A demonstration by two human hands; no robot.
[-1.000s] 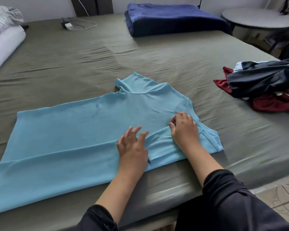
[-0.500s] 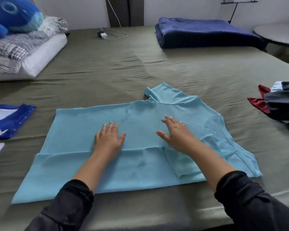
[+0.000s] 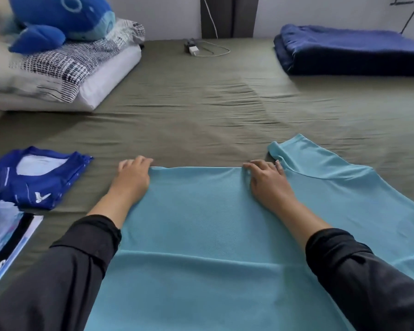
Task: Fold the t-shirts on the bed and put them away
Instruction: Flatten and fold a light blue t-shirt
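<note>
A light blue t-shirt (image 3: 201,223) lies flat on the olive bed sheet (image 3: 201,111), with its near long side folded over and a sleeve (image 3: 294,149) poking out at the far right. My left hand (image 3: 132,177) curls over the shirt's far left corner. My right hand (image 3: 265,180) grips the same far edge just beside the sleeve, bunching the cloth a little under its fingers. Black sleeves cover both forearms.
A folded dark blue jersey (image 3: 36,180) lies to the left, with another folded garment (image 3: 7,235) nearer to me. Pillows (image 3: 65,75) with a blue plush whale (image 3: 60,17) sit far left. A navy folded blanket (image 3: 351,53) and a charger with cable (image 3: 196,47) are at the back.
Both hands left the middle of the shirt, where they lay flat, and moved to its far edge, fingers now curled on it. The view has swung left and closer.
</note>
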